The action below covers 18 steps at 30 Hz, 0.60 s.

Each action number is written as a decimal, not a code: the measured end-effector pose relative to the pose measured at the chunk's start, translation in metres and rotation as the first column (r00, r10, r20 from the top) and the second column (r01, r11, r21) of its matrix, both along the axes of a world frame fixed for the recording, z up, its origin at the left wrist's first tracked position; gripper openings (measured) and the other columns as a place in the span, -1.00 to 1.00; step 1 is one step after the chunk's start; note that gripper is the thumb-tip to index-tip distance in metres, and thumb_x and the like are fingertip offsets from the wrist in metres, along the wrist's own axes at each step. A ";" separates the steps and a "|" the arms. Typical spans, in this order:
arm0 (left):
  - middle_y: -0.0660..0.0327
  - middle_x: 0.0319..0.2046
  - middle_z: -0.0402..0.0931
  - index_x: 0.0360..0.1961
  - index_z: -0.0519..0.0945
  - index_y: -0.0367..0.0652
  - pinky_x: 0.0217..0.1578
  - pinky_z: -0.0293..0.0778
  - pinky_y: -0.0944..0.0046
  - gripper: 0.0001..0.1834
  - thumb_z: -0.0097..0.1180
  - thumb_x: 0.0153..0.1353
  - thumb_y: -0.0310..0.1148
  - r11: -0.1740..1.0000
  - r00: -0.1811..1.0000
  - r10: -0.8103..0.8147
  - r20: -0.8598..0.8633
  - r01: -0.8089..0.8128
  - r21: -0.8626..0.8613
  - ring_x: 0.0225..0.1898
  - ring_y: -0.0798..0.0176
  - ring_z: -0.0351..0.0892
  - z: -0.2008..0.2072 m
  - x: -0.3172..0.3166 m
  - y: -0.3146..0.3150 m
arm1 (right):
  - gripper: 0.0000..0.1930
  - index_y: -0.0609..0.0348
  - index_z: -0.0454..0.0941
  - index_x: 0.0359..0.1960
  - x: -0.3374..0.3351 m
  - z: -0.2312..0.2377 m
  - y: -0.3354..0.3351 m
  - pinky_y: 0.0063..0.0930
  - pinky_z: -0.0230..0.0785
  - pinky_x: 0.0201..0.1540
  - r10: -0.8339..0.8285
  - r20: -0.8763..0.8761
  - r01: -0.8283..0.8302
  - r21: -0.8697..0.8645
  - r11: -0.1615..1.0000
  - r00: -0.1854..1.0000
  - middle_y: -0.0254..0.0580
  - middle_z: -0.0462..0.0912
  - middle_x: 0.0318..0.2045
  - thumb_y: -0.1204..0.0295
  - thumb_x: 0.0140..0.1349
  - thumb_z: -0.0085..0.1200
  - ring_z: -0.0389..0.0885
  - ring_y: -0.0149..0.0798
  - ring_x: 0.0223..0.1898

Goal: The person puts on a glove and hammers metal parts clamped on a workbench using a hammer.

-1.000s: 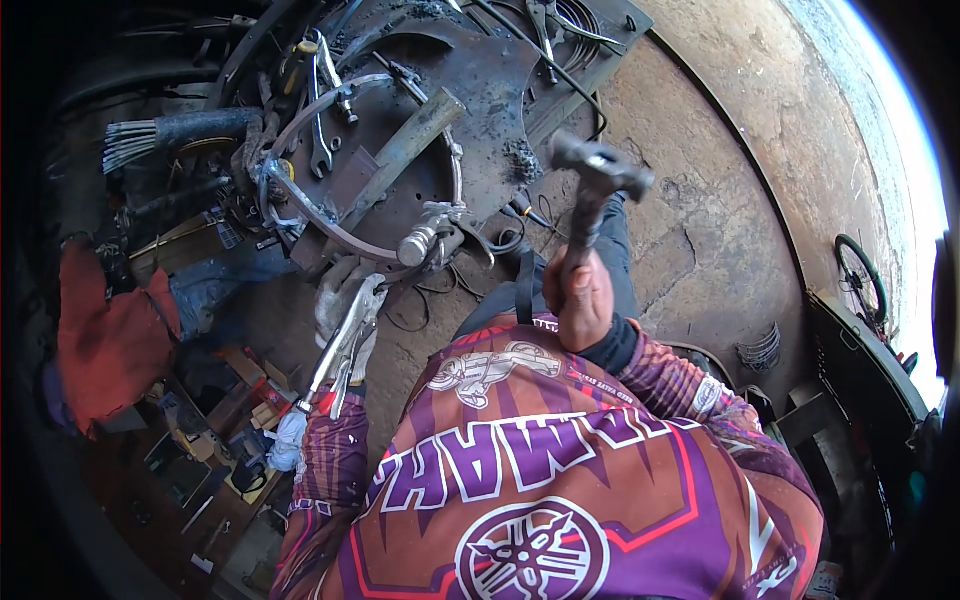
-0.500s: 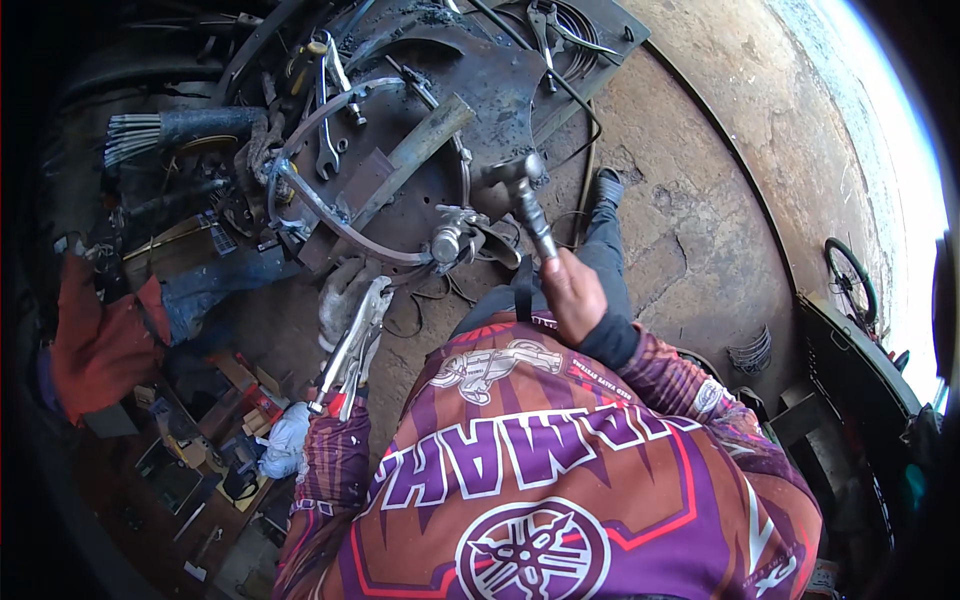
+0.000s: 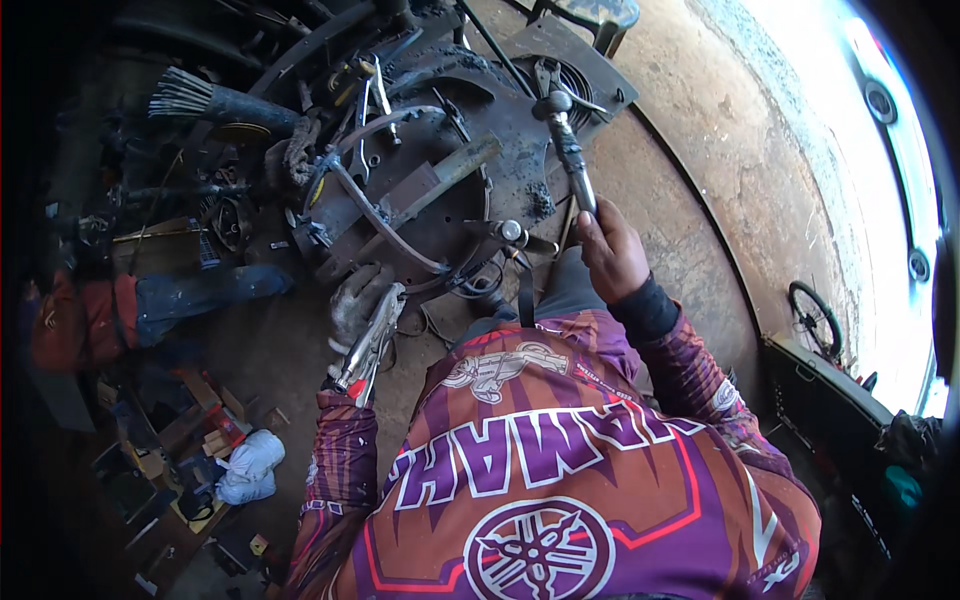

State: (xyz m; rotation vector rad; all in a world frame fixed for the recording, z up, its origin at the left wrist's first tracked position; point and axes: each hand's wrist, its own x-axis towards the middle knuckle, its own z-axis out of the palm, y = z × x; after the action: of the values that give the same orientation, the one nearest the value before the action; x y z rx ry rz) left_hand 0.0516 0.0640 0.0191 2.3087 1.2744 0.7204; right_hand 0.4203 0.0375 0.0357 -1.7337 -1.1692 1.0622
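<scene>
My bare right hand (image 3: 614, 250) is wrapped round the handle of a hammer (image 3: 571, 150). Its metal head points away from me and is held up at the right side of a dark steel plate (image 3: 520, 160). My left hand (image 3: 358, 305), in a grey work glove, is at the plate's near edge with its fingers curled; what they grip is hidden. Locking pliers (image 3: 372, 340) lie across the glove and wrist, their jaws toward the plate. A curved metal bar (image 3: 365, 205) and a flat bar (image 3: 460, 165) rest on the plate. A round metal fitting (image 3: 511, 231) sits near its front edge.
Wrenches (image 3: 362, 125) lie at the plate's far left, near a bundle of rods in a tube (image 3: 230, 105). Someone in blue trousers (image 3: 205, 300) is low on the left. A white cloth bundle (image 3: 250, 467) lies among boxes. A wheel (image 3: 815, 318) stands at the right.
My right hand has moved the hammer up and to the right, away from the fitting near the front edge. The view has shifted somewhat. My left hand stays by the pliers and plate edge.
</scene>
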 end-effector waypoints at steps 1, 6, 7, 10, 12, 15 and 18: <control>0.02 -0.13 0.55 -0.03 0.61 -0.20 -0.13 0.53 0.12 -0.50 0.30 -0.12 -0.43 1.000 1.000 0.017 0.005 -0.017 0.013 -0.14 -0.04 0.59 0.003 0.001 -0.003 | -0.68 0.27 0.45 -0.04 0.004 -0.001 0.008 -0.36 0.36 -0.36 0.046 0.026 -0.046 -0.008 0.999 0.999 -0.18 0.52 -0.50 0.24 0.42 -0.08 0.50 -0.30 -0.45; 0.05 -0.13 0.58 -0.02 0.62 -0.24 -0.19 0.56 0.23 -0.64 0.18 0.11 -0.44 0.995 0.995 0.100 -0.022 -0.099 0.027 -0.17 0.12 0.63 0.025 0.015 -0.007 | -0.67 0.27 0.45 -0.06 0.030 -0.011 0.038 -0.37 0.35 -0.37 0.131 -0.212 -0.168 -0.169 0.971 0.968 -0.21 0.51 -0.52 0.21 0.43 -0.08 0.48 -0.31 -0.47; 0.08 -0.16 0.59 -0.02 0.61 -0.24 -0.23 0.55 0.25 -0.67 0.13 0.16 -0.47 0.825 0.894 0.419 0.162 -0.300 -0.479 -0.20 0.19 0.63 0.031 0.011 -0.009 | -0.66 0.27 0.45 -0.07 0.040 -0.010 0.043 -0.35 0.34 -0.38 0.166 -0.248 -0.216 -0.192 0.957 0.955 -0.20 0.51 -0.52 0.19 0.43 -0.08 0.48 -0.30 -0.47; 0.17 -0.31 0.62 -0.02 0.60 -0.25 -0.36 0.52 0.40 -0.74 0.04 0.29 -0.47 0.434 0.669 0.743 0.037 -0.439 -0.786 -0.35 0.40 0.61 0.056 0.008 -0.019 | -0.65 0.28 0.45 -0.10 0.069 -0.017 0.051 -0.33 0.34 -0.39 0.307 -0.236 -0.361 -0.234 0.903 0.922 -0.18 0.52 -0.53 0.17 0.44 -0.08 0.49 -0.30 -0.47; 0.16 -0.28 0.63 0.00 0.59 -0.27 -0.37 0.52 0.42 -0.73 0.05 0.30 -0.46 0.444 0.538 0.839 0.085 -0.584 -0.680 -0.34 0.40 0.61 0.060 -0.004 -0.031 | -0.64 0.28 0.46 -0.12 0.081 -0.018 0.058 -0.33 0.34 -0.39 0.414 -0.181 -0.449 -0.244 0.860 0.892 -0.16 0.53 -0.53 0.16 0.44 -0.09 0.49 -0.29 -0.47; 0.16 -0.16 0.61 0.01 0.58 -0.30 -0.28 0.53 0.44 -0.72 0.07 0.30 -0.46 0.468 0.584 0.812 0.018 -0.632 -0.617 -0.26 0.41 0.59 0.077 -0.007 -0.046 | -0.63 0.30 0.46 -0.15 0.097 -0.012 0.077 -0.33 0.33 -0.39 0.504 -0.195 -0.535 -0.167 0.828 0.842 -0.11 0.52 -0.54 0.15 0.44 -0.09 0.50 -0.29 -0.48; 0.15 -0.12 0.59 0.03 0.56 -0.33 -0.17 0.54 0.40 -0.70 0.09 0.29 -0.51 0.467 0.537 0.836 0.108 -0.595 -0.654 -0.19 0.37 0.60 0.082 0.006 -0.054 | -0.61 0.31 0.45 -0.17 0.102 -0.019 0.093 -0.33 0.34 -0.40 0.501 -0.319 -0.570 -0.178 0.803 0.805 -0.08 0.51 -0.55 0.14 0.43 -0.08 0.50 -0.27 -0.51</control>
State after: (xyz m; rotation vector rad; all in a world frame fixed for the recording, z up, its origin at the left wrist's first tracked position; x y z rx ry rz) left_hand 0.0572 0.0100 0.1015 0.9584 1.9473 0.8848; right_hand 0.5221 0.1304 0.0170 -1.4091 -1.4431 1.8096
